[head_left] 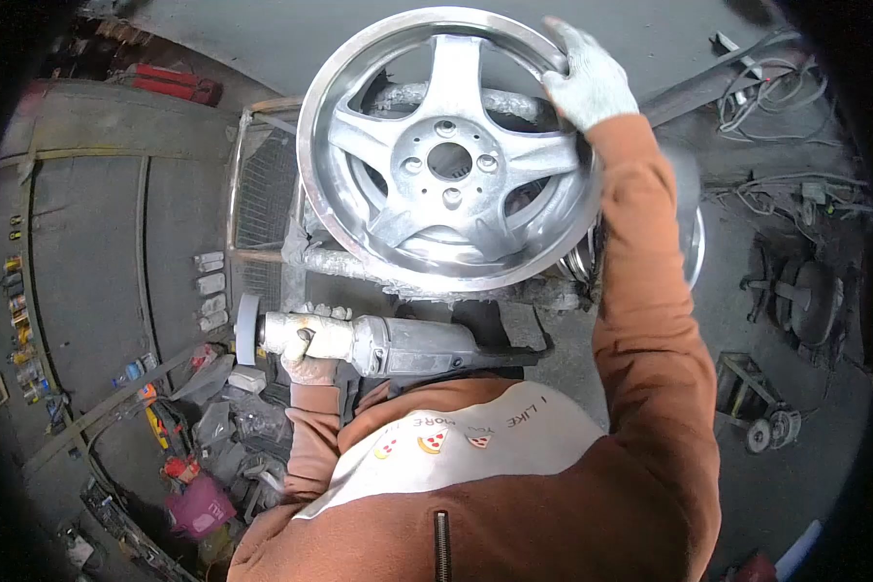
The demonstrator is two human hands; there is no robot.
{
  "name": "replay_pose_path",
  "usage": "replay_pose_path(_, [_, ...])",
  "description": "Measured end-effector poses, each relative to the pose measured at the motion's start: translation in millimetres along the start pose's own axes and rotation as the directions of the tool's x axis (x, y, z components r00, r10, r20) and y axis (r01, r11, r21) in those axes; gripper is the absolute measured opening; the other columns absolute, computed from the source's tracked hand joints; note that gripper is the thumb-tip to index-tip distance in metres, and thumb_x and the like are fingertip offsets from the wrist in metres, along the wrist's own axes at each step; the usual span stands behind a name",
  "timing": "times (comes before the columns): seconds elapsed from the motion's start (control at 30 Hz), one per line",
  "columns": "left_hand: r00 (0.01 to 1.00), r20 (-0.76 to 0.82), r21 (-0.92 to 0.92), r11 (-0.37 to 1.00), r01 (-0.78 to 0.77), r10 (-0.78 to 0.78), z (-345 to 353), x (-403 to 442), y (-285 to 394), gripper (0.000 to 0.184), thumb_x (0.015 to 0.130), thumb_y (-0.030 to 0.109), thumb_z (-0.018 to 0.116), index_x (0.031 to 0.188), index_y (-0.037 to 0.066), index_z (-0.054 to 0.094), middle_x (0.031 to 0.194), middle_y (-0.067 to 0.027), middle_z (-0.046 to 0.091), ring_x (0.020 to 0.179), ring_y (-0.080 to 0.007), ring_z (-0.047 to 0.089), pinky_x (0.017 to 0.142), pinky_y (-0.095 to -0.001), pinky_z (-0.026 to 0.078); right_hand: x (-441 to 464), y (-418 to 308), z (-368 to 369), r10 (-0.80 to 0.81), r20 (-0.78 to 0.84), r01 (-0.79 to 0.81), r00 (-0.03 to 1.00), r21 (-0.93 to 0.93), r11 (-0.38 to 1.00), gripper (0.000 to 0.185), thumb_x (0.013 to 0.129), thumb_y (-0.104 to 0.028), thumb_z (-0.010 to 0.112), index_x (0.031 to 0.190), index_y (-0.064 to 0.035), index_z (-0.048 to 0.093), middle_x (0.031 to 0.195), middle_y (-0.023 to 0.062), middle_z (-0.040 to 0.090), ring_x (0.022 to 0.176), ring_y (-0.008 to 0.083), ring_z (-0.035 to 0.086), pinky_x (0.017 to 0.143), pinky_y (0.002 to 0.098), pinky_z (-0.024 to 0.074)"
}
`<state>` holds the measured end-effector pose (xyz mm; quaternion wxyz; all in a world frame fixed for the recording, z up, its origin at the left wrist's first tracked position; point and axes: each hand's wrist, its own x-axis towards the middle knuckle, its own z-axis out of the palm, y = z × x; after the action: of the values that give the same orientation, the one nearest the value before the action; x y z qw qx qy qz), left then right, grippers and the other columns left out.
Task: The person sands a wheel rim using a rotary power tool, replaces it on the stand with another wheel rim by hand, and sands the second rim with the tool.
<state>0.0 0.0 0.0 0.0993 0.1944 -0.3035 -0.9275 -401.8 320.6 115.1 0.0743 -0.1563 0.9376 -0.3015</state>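
1. Can't see all of the wheel (468,184) behind the orange-brown sleeve (645,262).
2. Can't identify a partly covered shiny edge (699,247), right of the wheel.
3. Can't name tiny items (16,308) far left of the wheel.

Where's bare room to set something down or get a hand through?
Set-down: bare floor between right sleeve, wheeled frame and pale sheet.
Hand: narrow gap between wrapped bar below wheel and power tool; depth unclear.
Crowded: lower left around pink bag; upper right, tangled cables.

wheel (456,73): glossy, smooth metal | power tool (427,347): matt casing | sleeve (648,281): matt cloth
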Motion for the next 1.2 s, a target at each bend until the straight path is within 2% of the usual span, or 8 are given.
replay_pose_path(0.1, [0.999, 0.013, -0.109, 0.993, 0.038, -0.037, -9.2, 0.5, -32.5, 0.053, 0.072, 0.023, 0.076, 0.119, 0.005, 0.058, 0.114, -0.0157, 0.059, 0.108, -0.0377, 0.055, 0.105, -0.0589, 0.036, -64.1, -13.2, 5.4, -0.299, -0.594, 0.418, 0.747, 0.069, 0.906, 0.038, 0.084, -0.011, 0.067, 0.121, -0.0020, 0.062, 0.108, 0.0148, 0.069, 0.102, 0.0259, 0.067, 0.088, 0.0359, 0.0529])
replay_pose_path(0.17, [0.999, 0.035, -0.048, 0.999, 0.020, -0.018, -21.6, 1.3, -8.7, 0.052, 0.072, 0.023, 0.076, 0.118, 0.005, 0.059, 0.111, -0.0162, 0.060, 0.105, -0.0378, 0.056, 0.102, -0.0584, 0.038, -134.8, -18.1, 32.8, -0.280, -0.111, 0.302, 0.953, 0.341, 0.890, 0.024, 0.081, -0.004, 0.062, 0.104, -0.0001, 0.068, 0.090, 0.0090, 0.071, 0.082, 0.0217, 0.069, 0.074, 0.0333, 0.0548])
replay_pose_path(0.27, [0.997, -0.001, -0.026, 0.996, 0.081, -0.081, -23.5, -1.4, 21.8, 0.049, 0.071, 0.022, 0.075, 0.113, 0.005, 0.057, 0.104, -0.0157, 0.060, 0.104, -0.0394, 0.056, 0.105, -0.0578, 0.036, -229.3, -31.5, 81.0, -0.303, 0.693, -0.069, 0.654, 0.454, 0.888, 0.025, 0.073, -0.011, 0.065, 0.097, -0.0045, 0.071, 0.089, 0.0115, 0.071, 0.082, 0.0266, 0.068, 0.076, 0.0347, 0.0534])
replay_pose_path(0.37, [0.981, 0.090, -0.079, 0.980, 0.180, -0.173, -43.1, 6.3, 38.2, 0.050, 0.071, 0.021, 0.075, 0.115, 0.005, 0.056, 0.105, -0.0158, 0.060, 0.105, -0.0373, 0.056, 0.105, -0.0561, 0.037, -336.9, -14.1, 176.5, -0.177, 0.601, -0.055, 0.779, 0.347, 0.936, 0.049, 0.074, -0.019, 0.068, 0.122, -0.0077, 0.062, 0.084, 0.0152, 0.069, 0.070, 0.0248, 0.065, 0.064, 0.0352, 0.0518])
replay_pose_path(0.43, [0.962, 0.128, -0.051, 0.967, 0.248, -0.240, -39.3, 8.6, 43.2, 0.050, 0.073, 0.021, 0.074, 0.116, 0.004, 0.056, 0.105, -0.0157, 0.060, 0.105, -0.0371, 0.056, 0.105, -0.0556, 0.037, -369.8, -47.3, 198.9, 0.094, 0.861, -0.480, 0.500, 0.185, 0.858, 0.059, 0.066, -0.017, 0.070, 0.124, -0.0085, 0.061, 0.074, 0.0131, 0.065, 0.060, 0.0216, 0.059, 0.054, 0.0345, 0.0468])
replay_pose_path(0.73, [0.898, 0.116, 0.035, 0.905, 0.424, -0.425, 12.2, 11.4, 1.1, 0.038, 0.089, 0.019, 0.064, 0.121, 0.002, 0.054, 0.103, -0.0170, 0.064, 0.096, -0.0353, 0.063, 0.090, -0.0496, 0.052, -437.3, -46.2, 212.8, 0.203, 0.893, -0.875, 0.402, 0.310, 0.371, 0.053, 0.066, -0.001, 0.070, 0.118, -0.0030, 0.061, 0.066, -0.0012, 0.060, 0.049, 0.0086, 0.046, 0.041, 0.0274, 0.0324])
replay_pose_path(1.03, [0.750, 0.338, 0.051, 0.807, 0.588, -0.568, 119.4, -8.4, -113.0, 0.028, 0.084, 0.006, 0.067, 0.110, 0.004, 0.055, 0.094, -0.0123, 0.063, 0.082, -0.0288, 0.066, 0.075, -0.0429, 0.057, -556.9, -19.4, 102.8, 0.419, 0.699, -0.815, 0.580, 0.487, 0.314, 0.042, 0.078, -0.014, 0.077, 0.114, 0.0018, 0.062, 0.096, 0.0072, 0.066, 0.086, 0.0118, 0.058, 0.076, 0.0290, 0.0492])
replay_pose_path(1.2, [0.642, 0.376, -0.147, 0.640, 0.754, -0.669, 153.0, -16.0, -198.9, 0.013, 0.088, 0.012, 0.063, 0.099, 0.005, 0.061, 0.090, -0.0119, 0.065, 0.085, -0.0284, 0.065, 0.083, -0.0456, 0.054, -568.4, -24.2, -4.7, 0.601, 0.428, -0.731, 0.676, 0.282, 0.621, 0.053, 0.081, -0.017, 0.074, 0.125, 0.0056, 0.054, 0.100, 0.0152, 0.068, 0.089, 0.0181, 0.063, 0.082, 0.0318, 0.0502])
